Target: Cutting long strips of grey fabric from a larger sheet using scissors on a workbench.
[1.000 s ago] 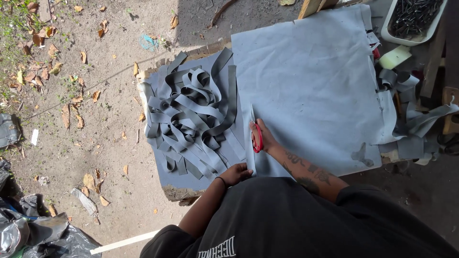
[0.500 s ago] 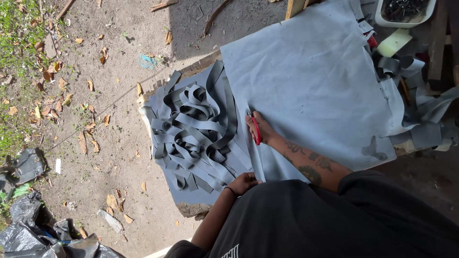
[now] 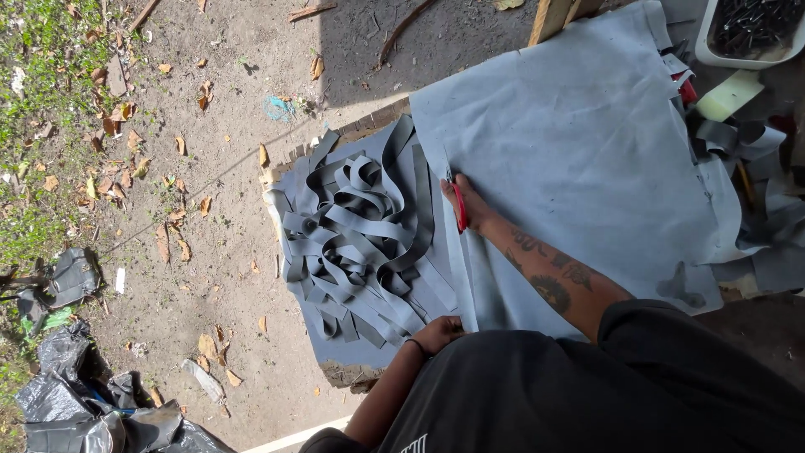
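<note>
Clamped in the right hand (image 3: 474, 205), red-handled scissors (image 3: 459, 204) bite into the big grey sheet (image 3: 579, 168), blades pointing toward the bench's far edge, fingers wrapped tight around the handles. Left hand (image 3: 436, 334) sits at the near edge, pinching the sheet's cut border; its fingers are partly hidden by the dark shirt. Just left of the cut, a tangled heap of grey strips (image 3: 356, 243) piles on the bench's left end, some hanging over the ragged edge. Up at the far right corner, a white tub (image 3: 713, 57) holds dark, thin metal bits, too small to name. Beside it lies a pale yellow block (image 3: 728, 96) among loose grey offcuts (image 3: 738, 138).
</note>
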